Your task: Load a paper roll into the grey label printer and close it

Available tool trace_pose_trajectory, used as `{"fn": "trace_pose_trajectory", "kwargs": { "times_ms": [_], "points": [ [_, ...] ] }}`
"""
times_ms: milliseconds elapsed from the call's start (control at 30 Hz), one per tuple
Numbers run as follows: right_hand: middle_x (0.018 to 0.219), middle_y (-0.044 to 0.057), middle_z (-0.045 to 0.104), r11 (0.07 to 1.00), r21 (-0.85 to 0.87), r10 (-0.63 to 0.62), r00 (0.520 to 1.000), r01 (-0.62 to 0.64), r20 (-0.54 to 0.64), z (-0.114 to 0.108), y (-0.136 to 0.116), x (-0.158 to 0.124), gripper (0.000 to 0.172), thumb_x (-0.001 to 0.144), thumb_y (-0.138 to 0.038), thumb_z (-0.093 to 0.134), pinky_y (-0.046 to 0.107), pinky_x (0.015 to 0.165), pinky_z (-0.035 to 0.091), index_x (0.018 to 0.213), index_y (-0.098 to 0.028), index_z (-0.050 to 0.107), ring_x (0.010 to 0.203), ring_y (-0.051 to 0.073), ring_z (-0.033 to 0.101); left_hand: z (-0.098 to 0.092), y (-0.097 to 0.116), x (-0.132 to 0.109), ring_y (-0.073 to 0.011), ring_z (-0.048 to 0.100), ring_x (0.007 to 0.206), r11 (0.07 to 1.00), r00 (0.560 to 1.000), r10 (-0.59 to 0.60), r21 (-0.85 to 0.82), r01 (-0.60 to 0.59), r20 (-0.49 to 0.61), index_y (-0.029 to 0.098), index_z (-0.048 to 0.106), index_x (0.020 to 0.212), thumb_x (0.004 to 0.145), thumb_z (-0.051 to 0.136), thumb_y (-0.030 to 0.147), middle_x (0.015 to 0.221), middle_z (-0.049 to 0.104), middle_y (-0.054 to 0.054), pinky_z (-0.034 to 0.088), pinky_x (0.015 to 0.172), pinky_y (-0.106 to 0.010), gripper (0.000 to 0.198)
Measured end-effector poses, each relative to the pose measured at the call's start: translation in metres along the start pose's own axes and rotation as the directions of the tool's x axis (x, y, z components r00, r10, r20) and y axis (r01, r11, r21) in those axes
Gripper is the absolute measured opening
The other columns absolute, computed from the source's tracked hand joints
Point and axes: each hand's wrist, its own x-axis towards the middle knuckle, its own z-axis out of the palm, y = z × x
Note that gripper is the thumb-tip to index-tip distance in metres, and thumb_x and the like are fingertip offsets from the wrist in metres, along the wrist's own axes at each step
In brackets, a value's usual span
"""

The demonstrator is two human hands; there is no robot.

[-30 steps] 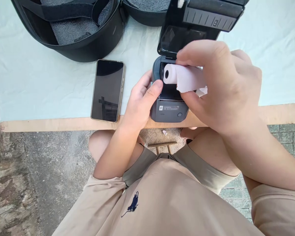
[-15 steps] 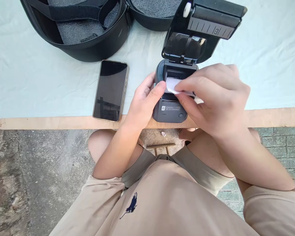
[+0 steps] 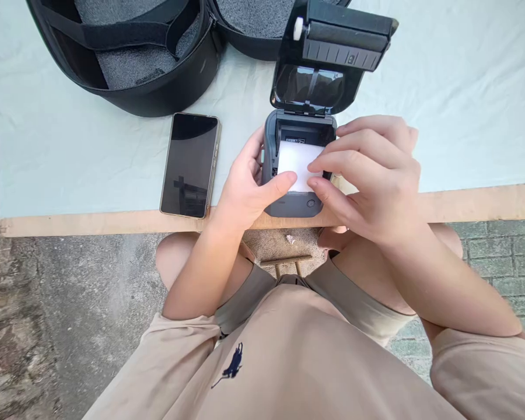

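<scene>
A small dark grey label printer [image 3: 292, 205] stands at the table's front edge with its black lid [image 3: 315, 96] tipped up. White label paper [image 3: 296, 160] comes out of its bay and lies over the front, covering most of the printed front panel. My left hand [image 3: 249, 181] is closed round the printer's left side, with the thumb over the paper's left edge. Over the right side is my right hand [image 3: 370, 169], its fingers spread. Its thumb and index fingertips touch the paper's right part, slightly apart from each other. The paper roll inside is mostly hidden.
Left of the printer a smartphone [image 3: 189, 166] lies with its screen dark. Behind it stands an open black zip case [image 3: 166, 87] with grey foam and a strap inside. A pale cloth [image 3: 472, 116] covers the table, with a bare wooden edge [image 3: 79, 221] along the front.
The paper strip, pinched and bent up before, now lies flat over the printer's front. My right thumb and index finger have parted. My left thumb has moved onto the paper.
</scene>
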Motion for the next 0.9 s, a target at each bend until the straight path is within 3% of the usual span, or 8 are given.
{"fn": "trace_pose_trajectory", "kwargs": {
  "times_ms": [200, 400, 533, 633, 767, 900],
  "points": [
    [0.101, 0.003, 0.068, 0.996, -0.044, 0.081, 0.994, -0.078, 0.07, 0.002, -0.002, -0.002, 0.011, 0.091, -0.029, 0.062, 0.05, 0.088, 0.047, 0.101, -0.026, 0.061, 0.113, 0.031, 0.06, 0.0, 0.002, 0.002, -0.0325, 0.064, 0.12, 1.0, 1.0, 0.011, -0.009, -0.011, 0.015, 0.019, 0.054, 0.121, 0.069, 0.081, 0.038, 0.129, 0.064, -0.012, 0.059, 0.093, -0.04, 0.062],
    [0.107, 0.006, 0.063, 0.998, 0.02, 0.052, 0.997, -0.053, 0.05, -0.006, 0.001, 0.0, 0.019, 0.088, -0.032, 0.064, 0.05, 0.09, 0.05, 0.105, -0.026, 0.059, 0.108, 0.029, 0.061, 0.003, 0.007, -0.001, -0.0311, 0.068, 0.111, 0.999, 0.999, -0.045, -0.001, 0.045, -0.011, 0.019, 0.05, 0.131, 0.07, 0.08, 0.037, 0.125, 0.064, -0.011, 0.061, 0.084, -0.038, 0.07],
    [0.13, 0.009, 0.056, 0.989, 0.107, 0.107, 0.991, -0.098, -0.085, -0.016, 0.014, 0.014, 0.037, 0.09, -0.034, 0.059, 0.043, 0.103, 0.049, 0.125, -0.022, 0.055, 0.127, 0.026, 0.053, 0.004, 0.011, -0.003, -0.0307, 0.068, 0.11, 0.999, 0.998, -0.054, 0.005, 0.054, -0.01, 0.018, 0.048, 0.133, 0.069, 0.08, 0.032, 0.126, 0.064, -0.012, 0.06, 0.085, -0.038, 0.072],
    [0.148, 0.008, 0.047, 0.967, 0.169, 0.195, 0.981, -0.189, -0.019, -0.018, 0.02, 0.026, 0.051, 0.094, -0.037, 0.052, 0.04, 0.105, 0.05, 0.141, -0.02, 0.042, 0.137, 0.025, 0.048, 0.004, 0.016, -0.004, -0.0314, 0.066, 0.112, 0.998, 0.999, -0.048, 0.029, 0.048, -0.006, 0.017, 0.048, 0.135, 0.069, 0.079, 0.028, 0.128, 0.062, -0.013, 0.059, 0.087, -0.038, 0.074],
    [0.143, 0.007, 0.053, 0.907, 0.335, 0.251, 0.966, -0.257, 0.061, -0.015, 0.019, 0.032, 0.047, 0.099, -0.031, 0.047, 0.032, 0.101, 0.053, 0.143, -0.019, 0.038, 0.129, 0.017, 0.056, 0.005, 0.02, -0.005, -0.0315, 0.065, 0.114, 0.996, 0.997, -0.076, 0.056, 0.076, 0.01, 0.02, 0.038, 0.144, 0.07, 0.076, 0.026, 0.129, 0.059, -0.012, 0.056, 0.091, -0.04, 0.083],
    [0.121, 0.006, 0.066, 0.967, 0.224, 0.127, 0.992, -0.119, -0.022, -0.009, 0.02, 0.028, 0.026, 0.098, -0.029, 0.05, 0.033, 0.098, 0.053, 0.12, -0.019, 0.058, 0.113, 0.016, 0.062, 0.006, 0.021, -0.005, -0.0295, 0.065, 0.11, 0.994, 0.995, -0.096, 0.053, 0.096, 0.005, 0.021, 0.035, 0.144, 0.071, 0.075, 0.027, 0.124, 0.061, -0.011, 0.056, 0.09, -0.039, 0.084]
  ]
}}
